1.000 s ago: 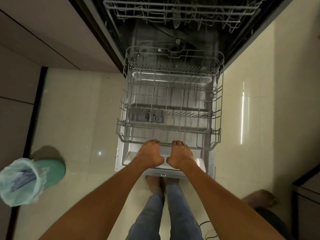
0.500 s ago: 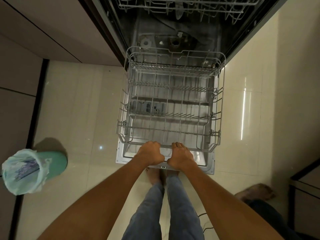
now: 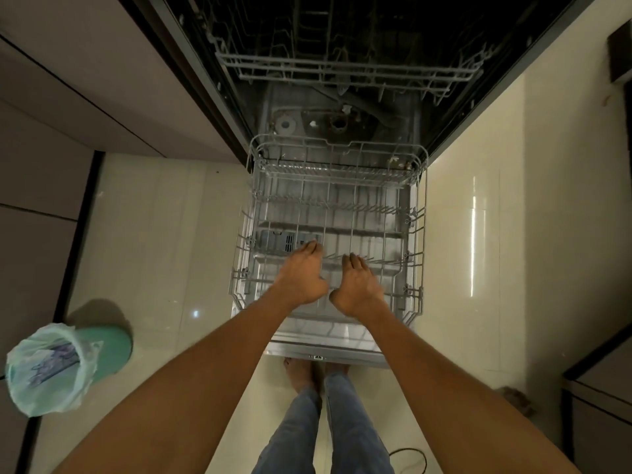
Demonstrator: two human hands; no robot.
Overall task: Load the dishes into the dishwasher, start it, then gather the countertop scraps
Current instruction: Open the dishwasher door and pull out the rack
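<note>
The dishwasher stands open, its door (image 3: 328, 350) folded down flat in front of me. The empty lower wire rack (image 3: 415, 234) is pulled out over the door. The upper rack (image 3: 342, 68) stays inside the dark tub. My left hand (image 3: 302, 273) and my right hand (image 3: 357, 285) hover side by side above the front half of the lower rack, fingers extended forward and holding nothing. No dishes are in view.
A green bin lined with a pale plastic bag (image 3: 51, 367) stands on the tiled floor at the left. Cabinet fronts (image 3: 51, 131) run along the left, a dark counter corner (image 3: 598, 398) sits at the right. My bare feet (image 3: 304, 372) stand just before the door edge.
Both hands have let go of the lower rack's front rim and moved forward over the rack with fingers straightened. The rack sits slightly further out over the door.
</note>
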